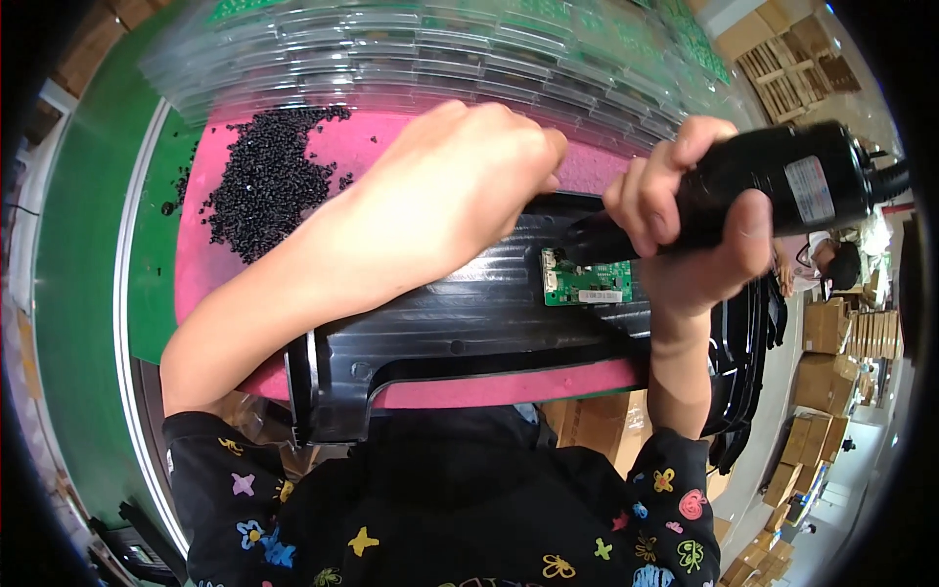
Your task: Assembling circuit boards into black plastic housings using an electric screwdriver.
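My right hand (706, 278) grips a black electric screwdriver (761, 178), its cable running off to the right. The tool slants down to the left, its front end over a green circuit board (587, 282) with a white connector and a pale label. That board lies on a long black plastic housing (460, 318) in front of me. My left hand (474, 166) hovers above the housing's far edge, left of the screwdriver. Its fingers are curled closed, and whatever they may hold is hidden. Left of that forearm is a pile of small black screws (269, 181).
A pink mat (196, 279) covers the green bench (93, 235). Behind it stand stacked clear plastic trays (430, 64) with green boards. More black plastic parts (738, 367) are at the right. Cardboard boxes (827, 328) and another person (807, 264) appear farther right.
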`<control>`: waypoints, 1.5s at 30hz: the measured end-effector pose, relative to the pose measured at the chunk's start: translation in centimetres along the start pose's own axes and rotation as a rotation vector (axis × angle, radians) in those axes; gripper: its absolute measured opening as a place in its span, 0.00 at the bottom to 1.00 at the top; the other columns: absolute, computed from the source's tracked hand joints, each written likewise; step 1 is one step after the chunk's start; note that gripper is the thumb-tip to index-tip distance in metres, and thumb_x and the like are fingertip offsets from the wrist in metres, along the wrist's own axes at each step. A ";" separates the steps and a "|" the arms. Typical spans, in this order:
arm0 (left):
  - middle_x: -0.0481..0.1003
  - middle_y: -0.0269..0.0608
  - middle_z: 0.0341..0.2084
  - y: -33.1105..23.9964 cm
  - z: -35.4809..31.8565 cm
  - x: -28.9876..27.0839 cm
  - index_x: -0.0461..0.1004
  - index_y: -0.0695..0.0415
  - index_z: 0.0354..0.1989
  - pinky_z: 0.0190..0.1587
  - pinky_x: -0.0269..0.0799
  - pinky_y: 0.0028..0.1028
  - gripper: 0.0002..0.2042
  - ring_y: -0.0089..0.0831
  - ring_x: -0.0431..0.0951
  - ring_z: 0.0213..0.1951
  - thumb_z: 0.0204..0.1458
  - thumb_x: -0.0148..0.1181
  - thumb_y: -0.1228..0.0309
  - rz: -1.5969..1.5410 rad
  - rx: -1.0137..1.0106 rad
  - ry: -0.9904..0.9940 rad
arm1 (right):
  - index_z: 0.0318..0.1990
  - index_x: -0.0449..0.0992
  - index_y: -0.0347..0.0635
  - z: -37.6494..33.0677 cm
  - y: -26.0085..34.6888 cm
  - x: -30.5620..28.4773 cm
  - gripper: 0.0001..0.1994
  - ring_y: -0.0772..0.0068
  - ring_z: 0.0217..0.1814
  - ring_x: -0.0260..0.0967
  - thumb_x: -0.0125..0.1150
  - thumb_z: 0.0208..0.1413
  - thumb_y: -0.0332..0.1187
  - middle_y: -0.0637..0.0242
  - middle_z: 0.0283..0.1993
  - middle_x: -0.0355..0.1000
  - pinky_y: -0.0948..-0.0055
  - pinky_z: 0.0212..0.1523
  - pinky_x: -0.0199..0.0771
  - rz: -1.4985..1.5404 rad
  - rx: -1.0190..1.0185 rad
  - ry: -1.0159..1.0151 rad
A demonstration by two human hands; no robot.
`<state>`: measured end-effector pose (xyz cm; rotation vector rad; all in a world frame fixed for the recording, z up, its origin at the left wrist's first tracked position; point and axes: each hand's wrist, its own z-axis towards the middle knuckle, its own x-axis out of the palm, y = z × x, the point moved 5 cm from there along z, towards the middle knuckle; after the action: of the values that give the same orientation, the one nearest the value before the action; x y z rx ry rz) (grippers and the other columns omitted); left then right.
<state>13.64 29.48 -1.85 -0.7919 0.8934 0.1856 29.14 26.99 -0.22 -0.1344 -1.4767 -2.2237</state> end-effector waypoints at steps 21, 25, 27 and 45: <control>0.76 0.40 0.26 -3.7 0.4 2.5 0.74 0.62 0.34 0.36 0.67 0.36 0.09 0.39 0.73 0.32 0.45 0.65 0.75 -0.296 0.294 0.127 | 0.41 0.65 0.44 -3.9 7.2 -2.0 0.22 0.85 0.18 0.57 0.60 0.52 0.51 0.78 0.21 0.61 0.79 0.32 0.59 0.293 -0.289 -0.132; 0.76 0.38 0.27 -3.7 0.2 2.8 0.74 0.61 0.33 0.36 0.65 0.33 0.09 0.38 0.73 0.31 0.45 0.66 0.73 -0.178 0.317 0.121 | 0.42 0.65 0.44 -3.8 7.1 -1.8 0.23 0.84 0.18 0.56 0.58 0.52 0.54 0.78 0.21 0.60 0.78 0.31 0.58 0.246 -0.251 -0.084; 0.75 0.37 0.27 -3.9 0.2 2.7 0.74 0.59 0.32 0.35 0.65 0.33 0.10 0.37 0.73 0.31 0.44 0.67 0.71 -0.086 0.348 0.120 | 0.43 0.66 0.44 -3.8 6.9 -1.8 0.23 0.84 0.19 0.56 0.57 0.53 0.55 0.78 0.21 0.60 0.77 0.31 0.58 0.230 -0.245 -0.107; 0.75 0.39 0.22 -3.1 1.0 1.5 0.75 0.62 0.27 0.34 0.63 0.33 0.02 0.37 0.74 0.29 0.49 0.62 0.78 -0.078 0.235 -0.081 | 0.46 0.62 0.39 -4.1 4.9 -0.6 0.29 0.80 0.14 0.56 0.50 0.57 0.60 0.71 0.19 0.62 0.77 0.22 0.57 0.086 -0.062 -0.014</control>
<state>16.62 27.67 -0.94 -0.5954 0.7896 0.0428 32.46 22.01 2.01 -0.2298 -1.3828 -2.2043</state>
